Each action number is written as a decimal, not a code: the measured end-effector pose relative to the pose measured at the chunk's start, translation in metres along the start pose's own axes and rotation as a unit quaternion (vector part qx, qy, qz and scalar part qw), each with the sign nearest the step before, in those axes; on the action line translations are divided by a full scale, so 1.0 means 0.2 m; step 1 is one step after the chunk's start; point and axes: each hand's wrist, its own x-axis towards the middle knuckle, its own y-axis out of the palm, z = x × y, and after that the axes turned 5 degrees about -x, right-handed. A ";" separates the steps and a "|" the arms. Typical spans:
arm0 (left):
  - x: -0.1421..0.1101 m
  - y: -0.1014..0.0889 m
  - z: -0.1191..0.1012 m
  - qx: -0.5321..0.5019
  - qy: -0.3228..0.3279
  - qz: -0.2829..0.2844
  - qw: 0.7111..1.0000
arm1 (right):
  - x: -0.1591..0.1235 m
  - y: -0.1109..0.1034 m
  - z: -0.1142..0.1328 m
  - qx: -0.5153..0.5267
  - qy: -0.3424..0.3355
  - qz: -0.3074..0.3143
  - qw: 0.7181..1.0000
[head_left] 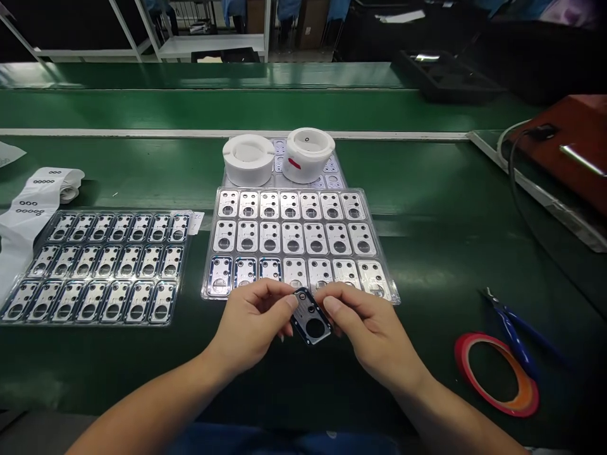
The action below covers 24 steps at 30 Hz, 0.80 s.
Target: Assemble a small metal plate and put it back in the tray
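Note:
Both my hands meet just in front of the middle tray (211, 278). Between them is a small dark camera-frame part (310, 323) with a large round hole and smaller holes. My left hand (253, 322) pinches its left edge with thumb and fingertips. My right hand (367, 325) grips its right edge, fingers curled. The clear middle tray holds three rows of silvery parts of the same shape; a few at the front left have dark rims. Behind it two white tape rolls (249, 159) (307, 153) stand on another tray.
A second clear tray (187, 265) of parts lies at the left, next to a white label strip (33, 202). At the right lie a red tape ring (497, 373), blue-handled pliers (515, 332), a black cable and a red-brown box (573, 142). Everything rests on a green belt.

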 end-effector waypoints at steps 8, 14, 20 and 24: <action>0.00 0.01 -0.01 -0.003 -0.016 0.029 0.999 | 0.01 0.00 -0.01 0.060 0.019 0.056 0.996; 0.00 0.00 -0.01 -0.016 -0.036 0.046 0.998 | 0.01 0.00 -0.01 0.083 0.057 0.085 0.991; 0.01 0.00 -0.01 -0.018 -0.040 0.046 0.998 | 0.02 0.00 0.00 0.064 0.056 0.086 0.993; 0.01 -0.01 0.01 -0.021 -0.042 0.046 0.998 | 0.01 0.01 -0.01 0.065 0.072 0.090 0.991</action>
